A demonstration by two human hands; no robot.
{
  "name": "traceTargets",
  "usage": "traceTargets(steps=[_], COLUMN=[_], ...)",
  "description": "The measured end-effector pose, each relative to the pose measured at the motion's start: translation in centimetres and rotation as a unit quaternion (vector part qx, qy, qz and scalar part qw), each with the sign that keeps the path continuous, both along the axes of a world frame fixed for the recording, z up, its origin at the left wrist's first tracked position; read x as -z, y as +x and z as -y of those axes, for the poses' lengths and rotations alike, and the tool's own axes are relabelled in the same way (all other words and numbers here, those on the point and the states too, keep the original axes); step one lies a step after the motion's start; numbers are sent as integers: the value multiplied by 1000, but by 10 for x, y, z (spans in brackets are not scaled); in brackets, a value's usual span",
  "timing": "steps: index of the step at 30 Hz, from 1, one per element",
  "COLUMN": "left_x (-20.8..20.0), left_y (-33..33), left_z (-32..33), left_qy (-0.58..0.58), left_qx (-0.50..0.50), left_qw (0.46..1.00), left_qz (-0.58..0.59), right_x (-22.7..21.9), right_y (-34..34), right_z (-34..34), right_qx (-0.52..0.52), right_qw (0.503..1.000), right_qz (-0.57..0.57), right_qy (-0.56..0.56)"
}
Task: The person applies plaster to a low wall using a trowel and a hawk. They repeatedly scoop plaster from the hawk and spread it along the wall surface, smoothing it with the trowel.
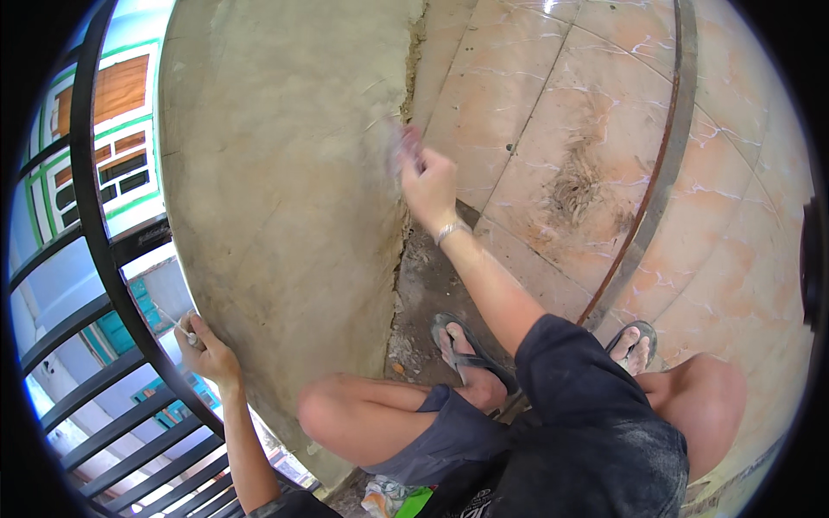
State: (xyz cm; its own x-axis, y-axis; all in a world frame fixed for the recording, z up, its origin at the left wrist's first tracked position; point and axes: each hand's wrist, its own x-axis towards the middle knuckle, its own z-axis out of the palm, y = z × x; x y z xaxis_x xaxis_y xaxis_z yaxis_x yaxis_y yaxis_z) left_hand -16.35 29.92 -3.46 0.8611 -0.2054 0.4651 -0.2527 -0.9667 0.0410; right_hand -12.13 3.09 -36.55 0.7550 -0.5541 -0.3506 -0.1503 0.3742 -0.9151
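Observation:
My right hand (429,188), with a metal band at its wrist, is closed round a blurred reddish and grey tool (403,154). Motion smears its shape, so its kind cannot be made out. It meets the right-hand edge of a wide smoothed grey-beige cement surface (276,198). At that surface's left edge, beside the railing, my left hand (210,352) is closed on a thin, light metal tool (189,335), mostly covered by the fingers. The cement looks damp, with a rough, crumbly right edge.
Peach marbled tiles (509,104) border the cement on the right, with dusty smears and a raised grey strip (661,203). Black metal railings (95,216) run along the left; buildings stand beyond. My sandalled foot (471,358) rests on rough dirty ground. A crumpled white and green bag (393,499) lies below.

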Motion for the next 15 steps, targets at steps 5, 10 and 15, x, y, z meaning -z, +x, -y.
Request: traceTargets(steps=[5,10,15], left_x=[-3,4,-1], left_y=[-2,2,-2], left_z=[1,3,3], left_qy=[18,1,-5], left_qx=[-22,8,-39], left_qw=[1000,1000,999], left_qz=[-14,22,-8], right_x=[-2,-12,-13], right_y=[30,21,49], right_z=[6,0,45], right_qx=[72,-19,123], right_qw=[995,998,991], right_qz=[-30,55,-3], right_qy=[-68,-38,-56])
